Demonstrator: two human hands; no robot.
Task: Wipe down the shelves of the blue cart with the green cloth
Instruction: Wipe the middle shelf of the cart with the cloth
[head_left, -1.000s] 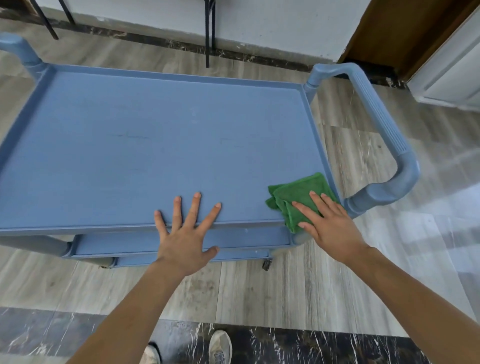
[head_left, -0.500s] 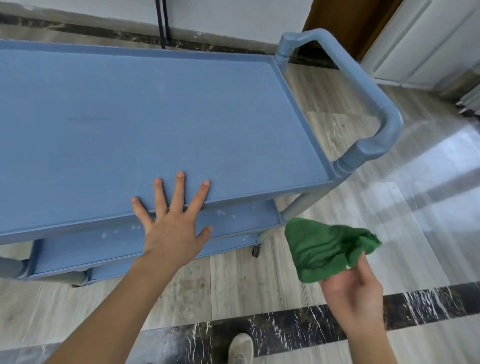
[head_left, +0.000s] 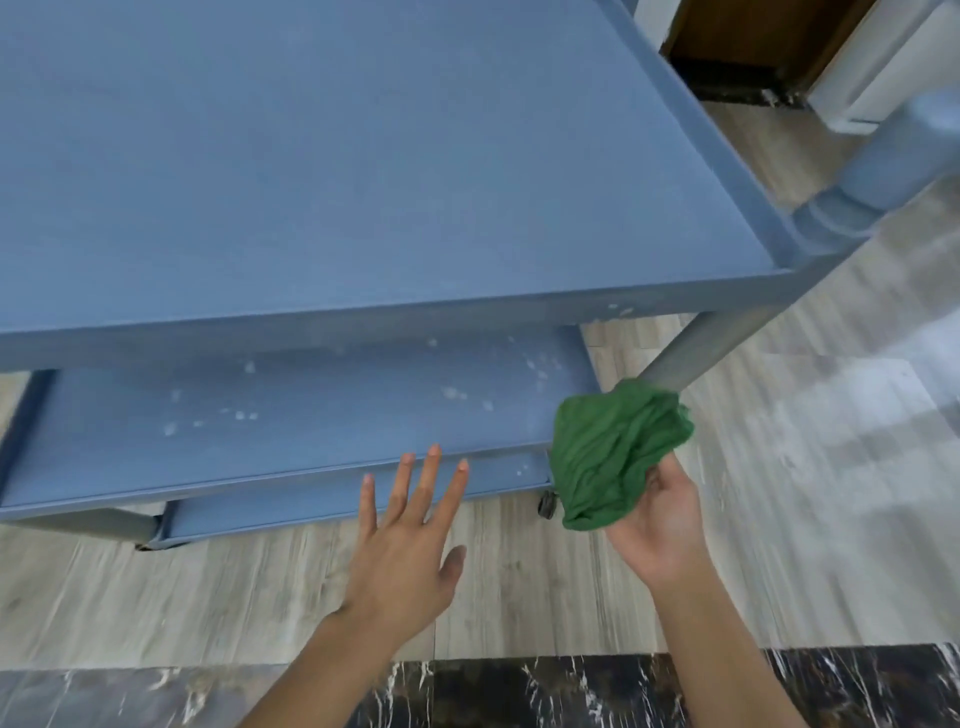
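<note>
Left hand (head_left: 402, 561): flat, fingers spread and straight, holding nothing, fingertips over the front rim of the lower shelf (head_left: 291, 499); contact cannot be told. Right hand (head_left: 657, 525): palm up, gripping the bunched green cloth (head_left: 610, 452), just beside the leg (head_left: 711, 343) of the blue cart (head_left: 363, 182). Middle shelf (head_left: 285, 415): pale specks. Cart's long axis runs left to right.

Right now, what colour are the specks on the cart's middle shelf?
Whitish specks scattered over the blue shelf; the head view shows them.
</note>
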